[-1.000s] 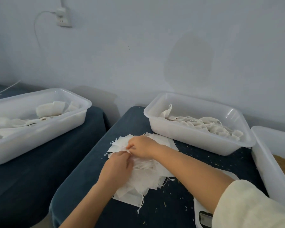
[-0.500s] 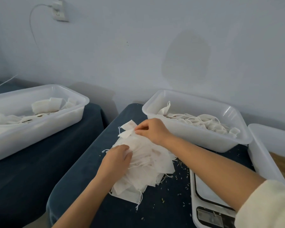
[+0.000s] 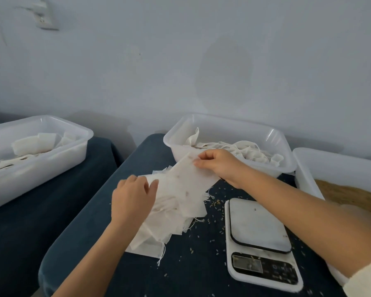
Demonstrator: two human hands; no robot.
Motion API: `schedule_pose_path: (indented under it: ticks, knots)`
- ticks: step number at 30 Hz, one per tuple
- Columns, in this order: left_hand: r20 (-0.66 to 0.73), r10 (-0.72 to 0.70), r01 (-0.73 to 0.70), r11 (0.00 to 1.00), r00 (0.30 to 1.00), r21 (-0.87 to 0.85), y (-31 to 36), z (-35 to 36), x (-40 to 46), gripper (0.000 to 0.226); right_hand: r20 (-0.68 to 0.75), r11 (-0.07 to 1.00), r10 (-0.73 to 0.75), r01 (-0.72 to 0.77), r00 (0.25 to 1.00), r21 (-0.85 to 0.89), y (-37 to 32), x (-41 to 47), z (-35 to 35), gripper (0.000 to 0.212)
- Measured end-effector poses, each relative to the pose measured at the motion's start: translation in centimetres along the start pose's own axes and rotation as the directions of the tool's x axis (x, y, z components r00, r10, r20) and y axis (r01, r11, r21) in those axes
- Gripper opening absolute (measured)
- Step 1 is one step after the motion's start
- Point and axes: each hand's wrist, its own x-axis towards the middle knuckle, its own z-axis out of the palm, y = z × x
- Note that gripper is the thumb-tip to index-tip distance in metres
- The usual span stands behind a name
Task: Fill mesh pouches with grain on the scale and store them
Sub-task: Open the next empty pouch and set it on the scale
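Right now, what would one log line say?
right hand pinches top pouch | left hand presses pile | scale bare

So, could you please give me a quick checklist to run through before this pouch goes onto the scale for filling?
1. Right hand pinches the top pouch: ok.
2. Left hand holds the pile down: ok.
3. Only one pouch lifted: cannot tell.
4. Scale platform free of pouches: ok.
5. Scale display reads zero: cannot tell.
6. Grain in the bin on the right: ok.
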Motion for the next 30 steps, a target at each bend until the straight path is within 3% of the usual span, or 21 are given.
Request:
schedule_pose_path:
  ticks: [2, 5, 7, 10, 16, 19, 23, 26, 30]
  knots:
    - [-0.117, 0.037, -0.041, 0.999, 0.992, -0.032, 1.0, -0.5, 0.3, 0.039, -0.014, 0.994, 0.023, -0.022, 1.000, 0.107, -0.4, -0.9, -0.9, 0.011]
    - [-0.164, 0.058, -0.113, 0.930, 0.985, -0.349, 3.8, -1.3, 0.5, 0.028, -0.013, 0.976, 0.039, -0.036, 0.999, 0.215, -0.7, -2.2, -2.1, 0.014]
    - [-0.027, 0.067, -0.070, 0.809, 0.997, -0.584, 6.1, -1.6, 0.7, 0.021, -0.001, 0.957, 0.043, -0.041, 0.999, 0.286, -0.8, -3.0, -2.6, 0.016]
    - [0.309, 0.122, 0.191, 0.563, 0.943, -0.804, 8.9, -1.5, 0.7, 0.020, 0.019, 0.916, 0.098, -0.097, 0.995, 0.389, -0.8, -4.3, -3.1, 0.012]
    - [0.472, 0.159, 0.403, 0.334, 0.867, -0.852, 11.7, 0.1, -0.8, 0.012, 0.031, 0.881, 0.219, -0.211, 0.975, 0.423, 0.1, -6.6, -4.8, 0.006]
    - [0.493, 0.161, 0.430, 0.312, 0.855, -0.847, 12.4, 0.6, -1.3, 0.014, 0.096, 0.893, 0.253, -0.270, 0.963, 0.360, 0.5, -8.1, -6.6, 0.008]
    - [0.503, 0.166, 0.467, 0.216, 0.848, -0.858, 13.8, 0.8, -2.0, 0.018, 0.015, 0.930, 0.232, -0.226, 0.973, 0.288, 1.2, -9.7, -8.1, 0.005]
    - [0.460, 0.207, 0.419, 0.214, 0.863, -0.882, 14.9, 0.8, -2.4, 0.017, -0.001, 0.945, 0.204, -0.197, 0.979, 0.261, 1.5, -10.8, -8.7, 0.007]
    - [0.399, 0.245, 0.326, 0.289, 0.884, -0.900, 15.7, 1.0, -2.9, 0.013, 0.007, 0.964, 0.135, -0.133, 0.991, 0.232, 1.4, -12.2, -9.5, 0.022]
